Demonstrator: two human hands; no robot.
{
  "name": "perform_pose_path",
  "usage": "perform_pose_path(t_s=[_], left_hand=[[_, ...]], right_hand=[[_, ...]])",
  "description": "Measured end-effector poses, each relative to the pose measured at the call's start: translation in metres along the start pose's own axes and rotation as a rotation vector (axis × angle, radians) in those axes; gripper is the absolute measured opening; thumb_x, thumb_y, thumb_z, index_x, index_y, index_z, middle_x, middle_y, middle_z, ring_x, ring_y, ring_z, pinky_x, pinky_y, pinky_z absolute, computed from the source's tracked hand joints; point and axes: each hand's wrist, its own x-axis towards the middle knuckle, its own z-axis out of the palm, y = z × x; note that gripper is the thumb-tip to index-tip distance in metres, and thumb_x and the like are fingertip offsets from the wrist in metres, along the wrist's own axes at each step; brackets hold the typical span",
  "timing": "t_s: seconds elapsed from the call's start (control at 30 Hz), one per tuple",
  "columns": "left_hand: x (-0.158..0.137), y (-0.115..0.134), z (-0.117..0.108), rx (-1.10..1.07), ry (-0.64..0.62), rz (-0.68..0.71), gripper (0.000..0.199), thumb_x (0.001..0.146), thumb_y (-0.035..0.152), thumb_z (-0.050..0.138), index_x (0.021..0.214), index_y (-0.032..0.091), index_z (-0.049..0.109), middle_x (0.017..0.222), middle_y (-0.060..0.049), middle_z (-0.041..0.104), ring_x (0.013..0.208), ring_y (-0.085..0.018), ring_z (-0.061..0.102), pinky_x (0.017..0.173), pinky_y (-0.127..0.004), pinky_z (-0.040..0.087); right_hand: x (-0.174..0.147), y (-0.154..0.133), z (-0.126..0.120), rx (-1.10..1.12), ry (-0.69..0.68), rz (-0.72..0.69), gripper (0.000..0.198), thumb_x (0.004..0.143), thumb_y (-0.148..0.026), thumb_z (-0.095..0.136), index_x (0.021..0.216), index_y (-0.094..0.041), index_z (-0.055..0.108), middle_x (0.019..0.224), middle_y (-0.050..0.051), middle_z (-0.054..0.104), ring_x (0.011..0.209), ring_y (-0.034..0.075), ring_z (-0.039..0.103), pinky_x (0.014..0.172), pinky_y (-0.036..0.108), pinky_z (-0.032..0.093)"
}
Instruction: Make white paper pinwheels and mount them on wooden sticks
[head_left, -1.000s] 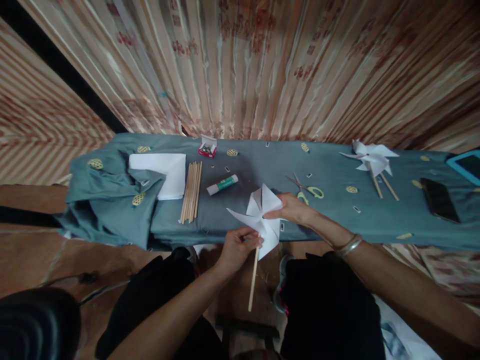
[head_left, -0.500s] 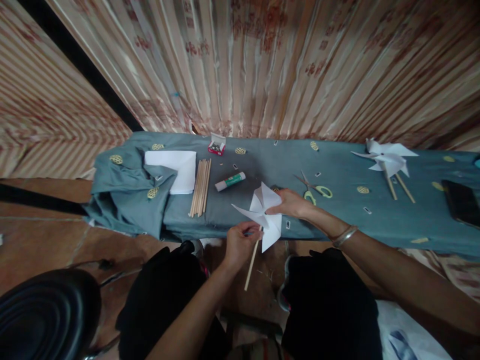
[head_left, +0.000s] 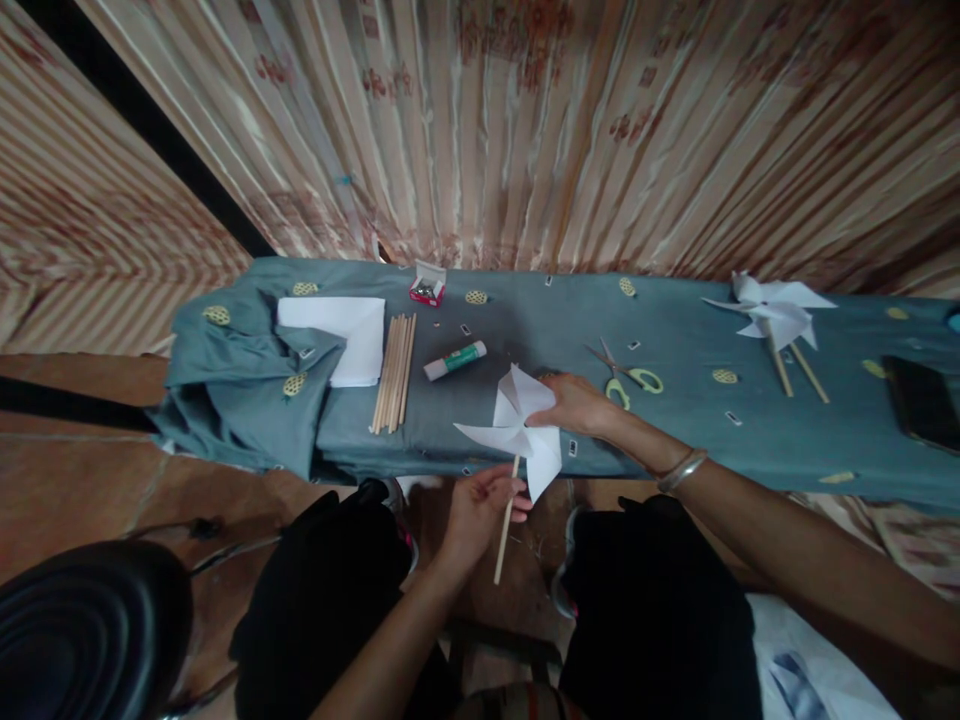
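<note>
A white paper pinwheel (head_left: 545,462) on a wooden stick (head_left: 503,548) is held over the front edge of the cloth-covered table. My right hand (head_left: 574,405) grips the pinwheel near its centre, thumb on the front of the paper. Lower down, the fingers of my left hand (head_left: 480,505) are closed around the stick just below the blades. Beyond my hands lie a glue stick (head_left: 455,361) and, to the right, scissors (head_left: 626,377) with yellow-green handles.
Left of the glue stick are several wooden sticks (head_left: 393,375) and folded white paper (head_left: 365,340). An open red box (head_left: 427,286) of small metal pieces stands behind. Finished pinwheels (head_left: 780,312) and a dark phone-like object (head_left: 922,402) lie right. A black stool (head_left: 90,630) stands lower left.
My left hand has slid down the stick, a little away from the blades. My right hand keeps its hold on the pinwheel. The view has shifted slightly.
</note>
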Motion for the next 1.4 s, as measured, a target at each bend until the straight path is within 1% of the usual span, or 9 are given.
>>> perform_pose_path(t_s=[0.13,0.23,0.43,0.5,0.63,0.83,1.03,1.17,1.4], left_hand=[[0.001,0.003,0.0,0.049,-0.051,-0.056,0.052,0.051,0.055,0.08,0.074,0.01,0.068,0.054,0.0,0.064,0.04,-0.011,0.058,0.042,-0.021,0.046],[0.004,0.004,0.0,0.073,-0.049,-0.044,0.047,0.055,0.054,0.077,0.072,0.011,0.069,0.052,0.001,0.062,0.037,-0.009,0.054,0.039,-0.02,0.042],[0.003,0.002,0.001,0.062,-0.039,-0.046,0.041,0.059,0.05,0.074,0.072,0.012,0.069,0.055,0.0,0.063,0.037,-0.01,0.055,0.039,-0.021,0.043],[0.002,0.003,0.003,0.058,-0.039,-0.056,0.04,0.058,0.049,0.074,0.071,0.012,0.068,0.054,0.0,0.062,0.037,-0.01,0.055,0.038,-0.021,0.043],[0.001,0.004,0.004,0.05,-0.036,-0.054,0.041,0.058,0.05,0.073,0.071,0.012,0.067,0.055,0.0,0.062,0.036,-0.011,0.056,0.037,-0.021,0.044],[0.002,0.002,0.006,0.035,-0.036,-0.087,0.038,0.058,0.048,0.074,0.07,0.013,0.066,0.056,0.0,0.063,0.037,-0.012,0.057,0.039,-0.023,0.046],[0.003,0.001,0.006,0.008,-0.035,-0.088,0.034,0.058,0.044,0.073,0.07,0.013,0.065,0.054,0.003,0.06,0.035,-0.009,0.053,0.038,-0.02,0.04],[0.004,-0.001,0.005,0.0,-0.073,-0.081,0.034,0.061,0.045,0.073,0.07,0.013,0.066,0.053,0.003,0.058,0.034,-0.008,0.051,0.038,-0.02,0.036],[0.003,-0.003,0.004,0.007,-0.101,-0.068,0.041,0.061,0.05,0.075,0.075,0.012,0.07,0.054,0.003,0.058,0.036,-0.009,0.053,0.04,-0.022,0.039]], right_hand=[[-0.001,-0.001,-0.002,-0.025,0.013,-0.005,0.03,0.067,-0.035,0.071,0.092,-0.017,0.07,0.087,0.007,0.073,0.083,0.026,0.068,0.065,0.028,0.044],[0.0,0.002,-0.003,-0.002,0.002,-0.029,0.031,0.066,-0.035,0.072,0.092,-0.017,0.07,0.087,0.005,0.073,0.082,0.025,0.068,0.064,0.027,0.044],[0.006,0.015,-0.002,0.174,-0.047,-0.073,0.035,0.063,-0.038,0.077,0.088,-0.015,0.069,0.081,0.003,0.072,0.078,0.022,0.067,0.062,0.025,0.045],[0.007,0.016,-0.002,0.152,-0.053,-0.072,0.036,0.062,-0.04,0.077,0.086,-0.016,0.069,0.08,0.003,0.072,0.076,0.021,0.066,0.061,0.025,0.044],[0.008,0.006,-0.007,-0.006,-0.056,-0.032,0.036,0.062,-0.042,0.078,0.086,-0.018,0.068,0.082,0.003,0.072,0.079,0.023,0.067,0.062,0.026,0.043],[0.015,-0.001,-0.012,-0.139,-0.098,-0.047,0.039,0.06,-0.045,0.078,0.086,-0.018,0.068,0.084,0.004,0.071,0.082,0.025,0.068,0.061,0.026,0.042],[0.022,0.001,-0.013,-0.104,-0.156,-0.063,0.042,0.06,-0.043,0.078,0.091,-0.017,0.068,0.088,0.005,0.072,0.085,0.025,0.068,0.063,0.026,0.044],[0.024,-0.001,-0.016,-0.105,-0.185,-0.09,0.042,0.061,-0.042,0.078,0.093,-0.017,0.07,0.091,0.005,0.073,0.084,0.024,0.068,0.063,0.026,0.044],[0.027,0.001,-0.019,-0.073,-0.247,-0.136,0.041,0.063,-0.04,0.079,0.095,-0.017,0.071,0.092,0.006,0.074,0.081,0.022,0.067,0.063,0.026,0.045]])
